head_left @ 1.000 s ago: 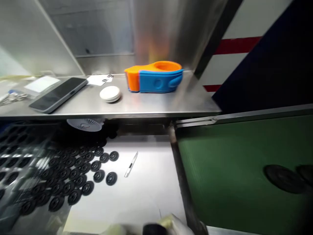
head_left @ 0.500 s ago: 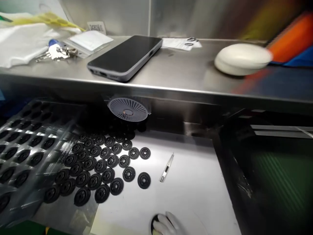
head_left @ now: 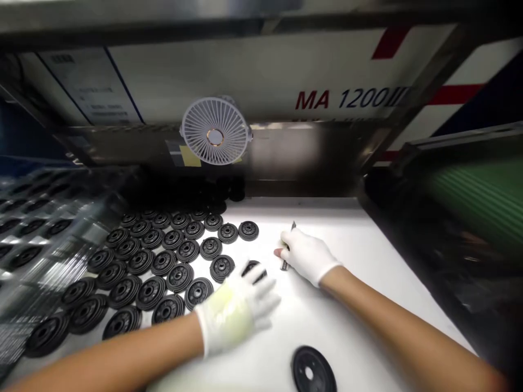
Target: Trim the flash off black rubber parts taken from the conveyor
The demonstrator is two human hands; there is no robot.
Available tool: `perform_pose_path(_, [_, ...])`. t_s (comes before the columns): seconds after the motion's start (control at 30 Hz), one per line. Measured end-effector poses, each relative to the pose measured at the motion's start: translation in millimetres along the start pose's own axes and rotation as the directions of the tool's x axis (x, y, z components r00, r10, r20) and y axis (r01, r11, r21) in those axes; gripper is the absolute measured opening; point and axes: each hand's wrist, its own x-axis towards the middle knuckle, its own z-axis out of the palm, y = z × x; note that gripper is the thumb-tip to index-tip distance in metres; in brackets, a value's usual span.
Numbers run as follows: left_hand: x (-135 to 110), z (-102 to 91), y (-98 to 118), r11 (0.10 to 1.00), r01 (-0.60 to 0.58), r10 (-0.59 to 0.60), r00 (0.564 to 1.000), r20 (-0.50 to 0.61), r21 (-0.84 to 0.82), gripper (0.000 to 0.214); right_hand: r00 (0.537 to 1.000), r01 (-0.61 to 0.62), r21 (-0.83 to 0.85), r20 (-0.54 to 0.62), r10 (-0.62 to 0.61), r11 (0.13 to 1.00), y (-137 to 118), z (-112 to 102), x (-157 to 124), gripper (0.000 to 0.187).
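My right hand [head_left: 306, 253], in a white glove, is closed around a slim craft knife [head_left: 285, 265] on the white sheet [head_left: 351, 310]. The knife's tip and tail stick out past the fingers. Blurred by motion, my gloved left hand [head_left: 239, 307] has its fingers spread and holds nothing. Just beyond those fingertips is a round black disc [head_left: 255, 265], partly hidden by them. Nearer to me another black disc [head_left: 322, 375] with a centre hole lies apart, cut by the frame's lower edge. Several similar discs [head_left: 141, 262] crowd the left of the sheet.
At far left stand clear plastic trays [head_left: 44, 239] with black discs in their pockets. A round grilled fan [head_left: 196, 133] is at the back, below a metal shelf edge [head_left: 229, 30]. A dark frame [head_left: 412, 272] and green ribbed surface [head_left: 482, 190] bound the right.
The view has tipped down, so the shelf top with the phone is out of sight. My right hand has taken hold of the craft knife. My left arm has come into view.
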Motion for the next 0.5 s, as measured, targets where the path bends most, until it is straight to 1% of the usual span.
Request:
perform_pose_path(0.03, [12, -0.1, -3, 0.923, -0.168, 0.122, 0.981, 0.152, 0.345, 0.027, 0.999, -0.033, -0.008, -0.023, 0.033, 0.999, -1, 4, 0, 0.024])
perform_pose_path(0.07, [23, -2.2, -5, 0.756, -0.254, 0.141, 0.963, 0.230, 0.604, 0.028, 0.997, -0.059, -0.013, -0.050, 0.059, 0.998, 0, 6, -3, 0.022])
perform_pose_path(0.1, [31, -6.1, -8, 0.583, -0.254, 0.116, 0.966, 0.230, 0.772, 0.029, 0.994, -0.082, -0.020, -0.078, 0.080, 0.996, 1, 8, -7, 0.021])
perform_pose_path(0.13, [36, -11.4, -11, 0.528, -0.236, 0.119, 0.972, 0.204, 0.816, 0.029, 0.989, -0.102, -0.023, -0.107, 0.099, 0.995, 4, 9, -13, 0.022])
perform_pose_path(0.17, [39, -17.1, -13, 0.492, -0.227, 0.132, 0.974, 0.185, 0.840, 0.029, 0.984, -0.121, -0.023, -0.136, 0.117, 0.992, 6, 9, -20, 0.024])
perform_pose_path(0.27, [43, -29.1, -17, 0.440, -0.210, 0.172, 0.974, 0.148, 0.873, 0.025, 0.961, -0.190, -0.003, -0.204, 0.185, 0.982, 11, 8, -51, 0.024])
perform_pose_path(0.33, [47, -29.7, -17, 0.424, -0.184, 0.185, 0.976, 0.115, 0.887, 0.022, 0.944, -0.230, 0.033, -0.237, 0.231, 0.973, 13, 6, -76, 0.017])
perform_pose_path(0.4, [54, -27.1, -14, 0.432, -0.142, 0.189, 0.980, 0.065, 0.891, 0.025, 0.925, -0.241, 0.088, -0.279, 0.257, 0.966, 15, 5, -105, 0.009])
perform_pose_path(0.43, [57, -25.6, -11, 0.446, -0.119, 0.189, 0.981, 0.037, 0.887, 0.028, 0.918, -0.232, 0.119, -0.302, 0.258, 0.965, 16, 4, -120, 0.008])
perform_pose_path(0.5, [61, -23.5, -6, 0.496, -0.077, 0.176, 0.984, -0.013, 0.865, 0.032, 0.908, -0.187, 0.183, -0.341, 0.241, 0.965, 17, 3, -152, 0.015])
